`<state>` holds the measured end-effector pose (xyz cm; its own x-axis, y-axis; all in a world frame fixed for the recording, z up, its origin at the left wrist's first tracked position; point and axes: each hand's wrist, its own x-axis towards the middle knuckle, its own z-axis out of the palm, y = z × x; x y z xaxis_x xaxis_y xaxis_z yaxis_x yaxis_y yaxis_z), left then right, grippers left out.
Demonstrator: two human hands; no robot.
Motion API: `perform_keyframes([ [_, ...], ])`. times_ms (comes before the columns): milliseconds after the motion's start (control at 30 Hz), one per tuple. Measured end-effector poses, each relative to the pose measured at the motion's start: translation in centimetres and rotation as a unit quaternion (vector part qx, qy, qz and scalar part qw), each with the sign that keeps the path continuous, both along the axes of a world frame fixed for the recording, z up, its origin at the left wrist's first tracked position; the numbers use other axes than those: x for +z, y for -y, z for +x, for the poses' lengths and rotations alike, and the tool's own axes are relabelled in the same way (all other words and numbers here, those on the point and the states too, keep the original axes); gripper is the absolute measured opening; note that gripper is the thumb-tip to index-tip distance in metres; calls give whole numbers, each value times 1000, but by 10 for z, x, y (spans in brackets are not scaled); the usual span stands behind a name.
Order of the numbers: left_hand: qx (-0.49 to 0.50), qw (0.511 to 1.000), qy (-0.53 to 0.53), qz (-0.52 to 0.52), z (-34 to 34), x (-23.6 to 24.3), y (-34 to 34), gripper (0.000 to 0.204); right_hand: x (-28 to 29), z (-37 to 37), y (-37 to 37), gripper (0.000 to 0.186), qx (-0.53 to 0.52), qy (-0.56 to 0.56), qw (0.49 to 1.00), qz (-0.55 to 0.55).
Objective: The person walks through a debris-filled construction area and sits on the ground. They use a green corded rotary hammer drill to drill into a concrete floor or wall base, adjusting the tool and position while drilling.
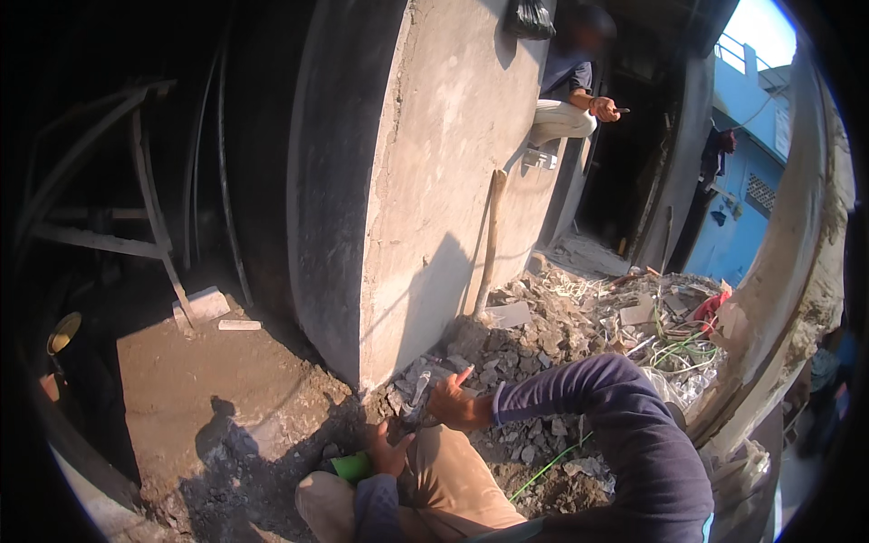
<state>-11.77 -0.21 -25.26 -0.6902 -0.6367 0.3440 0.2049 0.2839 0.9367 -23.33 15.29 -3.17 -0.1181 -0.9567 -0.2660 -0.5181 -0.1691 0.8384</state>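
Note:
My right hand (457,404) is at the foot of the concrete wall, its fingers curled and its thumb sticking up. A pale grey, shiny piece (417,396) lies against its fingers; its kind is too blurred to tell. Closer to me, my left hand (390,452) hovers low beside my knee, thumb and fingers apart. A green curved piece (351,467) shows at its left edge, partly hidden by the fingers. Broken grey rubble (534,362) surrounds the right hand.
A concrete wall (444,172) rises just ahead, with a wooden handle (493,240) leaning on it. Another person (570,100) sits beyond it, something small in the hand. A brown slab (208,389) lies left; green wires (679,348) tangle right.

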Motion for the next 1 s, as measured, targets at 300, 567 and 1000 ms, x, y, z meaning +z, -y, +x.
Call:
perform_keyframes([
  [300,-22,997,29,66,21,11,-14,80,-4,-9,-8,34,52,47,997,-16],
  [567,-46,994,72,68,7,40,-12,86,35,-28,-31,58,-127,232,964,22],
  [1000,-22,999,20,19,17,15,-9,79,34,8,8,60,-171,96,978,66],
])
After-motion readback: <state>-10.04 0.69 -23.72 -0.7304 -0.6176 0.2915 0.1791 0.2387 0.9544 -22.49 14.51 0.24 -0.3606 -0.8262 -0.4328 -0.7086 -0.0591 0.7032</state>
